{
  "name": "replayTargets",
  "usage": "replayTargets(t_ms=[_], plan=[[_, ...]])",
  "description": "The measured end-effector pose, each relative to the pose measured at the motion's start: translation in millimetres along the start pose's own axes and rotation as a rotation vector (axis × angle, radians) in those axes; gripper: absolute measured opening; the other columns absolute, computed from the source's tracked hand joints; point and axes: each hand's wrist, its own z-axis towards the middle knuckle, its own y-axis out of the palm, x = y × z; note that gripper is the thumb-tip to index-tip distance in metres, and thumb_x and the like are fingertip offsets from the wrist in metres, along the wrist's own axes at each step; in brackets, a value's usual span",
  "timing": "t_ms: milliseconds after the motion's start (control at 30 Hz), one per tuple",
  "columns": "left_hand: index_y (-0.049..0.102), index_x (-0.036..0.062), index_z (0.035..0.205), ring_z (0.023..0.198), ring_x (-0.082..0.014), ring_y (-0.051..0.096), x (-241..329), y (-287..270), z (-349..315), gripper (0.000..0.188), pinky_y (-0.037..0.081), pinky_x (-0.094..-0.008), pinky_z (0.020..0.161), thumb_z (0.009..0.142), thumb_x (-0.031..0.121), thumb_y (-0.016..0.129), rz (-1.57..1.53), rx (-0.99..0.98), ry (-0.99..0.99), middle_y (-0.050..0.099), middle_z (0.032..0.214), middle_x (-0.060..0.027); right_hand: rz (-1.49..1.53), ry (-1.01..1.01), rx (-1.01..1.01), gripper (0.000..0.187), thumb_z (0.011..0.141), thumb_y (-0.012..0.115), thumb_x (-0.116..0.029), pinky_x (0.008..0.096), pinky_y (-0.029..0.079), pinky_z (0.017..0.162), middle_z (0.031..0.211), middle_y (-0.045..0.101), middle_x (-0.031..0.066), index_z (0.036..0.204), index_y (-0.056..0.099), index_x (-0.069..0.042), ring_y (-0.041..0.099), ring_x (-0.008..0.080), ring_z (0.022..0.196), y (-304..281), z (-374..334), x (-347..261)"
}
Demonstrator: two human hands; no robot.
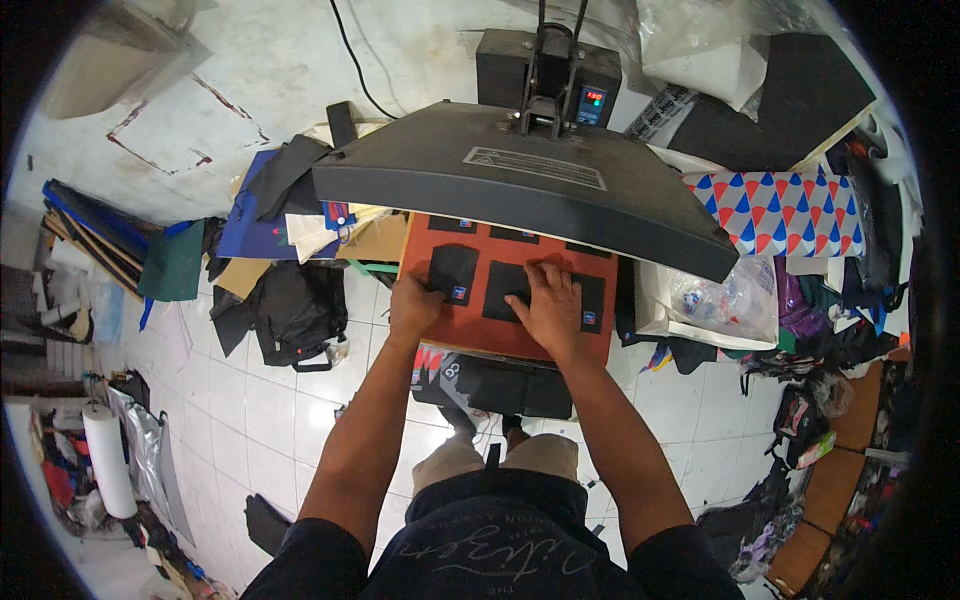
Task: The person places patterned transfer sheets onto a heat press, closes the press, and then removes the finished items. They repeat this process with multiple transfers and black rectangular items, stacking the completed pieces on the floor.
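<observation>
Under the raised dark upper plate of a heat press (520,160) lies its red-orange lower pad (475,331). Several flat black fabric pieces rest on the pad, some bearing a small blue-and-red mark near a corner. My left hand (414,308) is at the pad's left edge, fingers closed at the lower left corner of a black fabric piece (455,266). My right hand (550,308) lies with fingers spread over the middle black piece (505,285). Beside it on the right is another black piece (593,302). The upper plate hides the pad's far part.
A control box with a lit display (592,103) stands behind the press. To the left are a black bag (295,312) and blue sheets (250,222). On the right sit a white box with clear plastic (720,300) and a patterned roll (775,213). Black fabric (500,385) hangs below the pad.
</observation>
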Motion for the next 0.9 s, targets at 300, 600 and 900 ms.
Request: replayTargets(t_ms=[300,600,900], plan=[[0.063,-0.0001,0.103,0.089,-0.0368,0.065,-12,-4,3,0.039,0.050,-0.0401,0.077,0.066,0.011,0.065,-0.176,-0.086,0.080,0.067,0.092,-0.0232,0.013,0.069,-0.314,0.041,0.070,0.079,-0.030,0.0500,0.040,0.096,0.114,0.056,0.0155,0.102,0.062,-0.010,0.051,0.0348,0.114,-13,48,1],[0.068,0.0077,0.103,0.091,-0.0341,0.066,-26,-17,0,0.031,0.051,-0.0410,0.080,0.078,0.024,0.061,0.116,-0.035,-0.118,0.068,0.097,-0.0175,0.344,0.041,-0.330,0.019,0.083,0.068,-0.021,0.0354,0.049,0.079,0.092,0.068,0.0060,0.095,0.063,-0.008,0.066,0.0223,0.089,9,60,32],[0.067,0.0064,0.101,0.089,-0.0393,0.063,-30,-26,-3,0.030,0.050,-0.0454,0.078,0.076,0.023,0.063,0.170,-0.051,0.042,0.066,0.093,-0.0194,0.431,0.091,-0.222,0.017,0.085,0.066,-0.017,0.0352,0.051,0.079,0.095,0.069,0.0093,0.097,0.065,-0.005,0.066,0.0228,0.090,27,57,23]])
